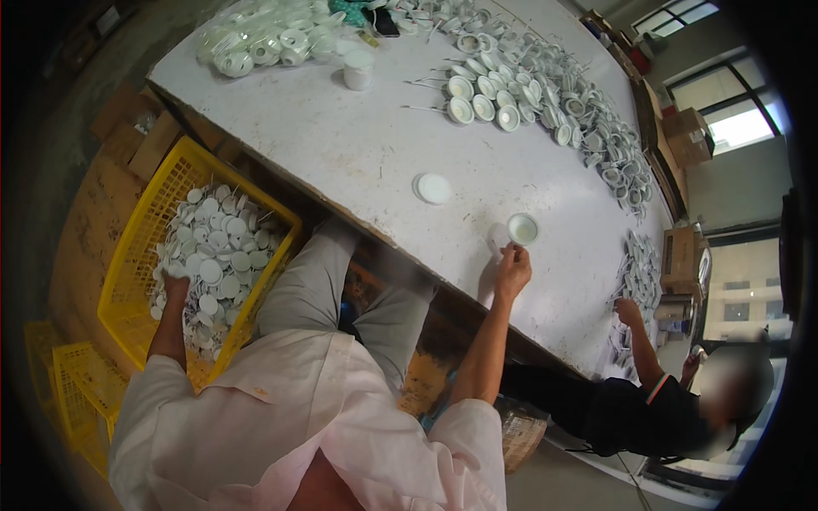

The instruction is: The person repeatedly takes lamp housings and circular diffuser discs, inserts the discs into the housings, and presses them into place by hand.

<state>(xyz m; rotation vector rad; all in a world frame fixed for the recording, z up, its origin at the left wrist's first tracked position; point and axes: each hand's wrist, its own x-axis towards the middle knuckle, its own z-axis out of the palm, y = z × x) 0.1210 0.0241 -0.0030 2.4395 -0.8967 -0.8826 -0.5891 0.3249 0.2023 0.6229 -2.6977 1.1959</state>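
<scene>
My right hand [514, 271] is over the table near its front edge. Its fingers are closed in a pinch on a white round cup-shaped part [522, 228], whose hollow side faces up. A white disc [433, 189] lies flat on the table, to the left of that part. On my left, my left hand [175, 288] reaches down into a yellow plastic basket [128, 255]. It is among many small white discs with thin stems or wires [210, 271]; its fingers are hidden there.
Rows and heaps of white cup-shaped parts [507, 89] cover the table's far right. A white tub [358, 70] and a clear bag of white rings [264, 47] stand farther back. A co-worker [656, 400] works at the right end. Cardboard boxes [682, 260] stand beyond.
</scene>
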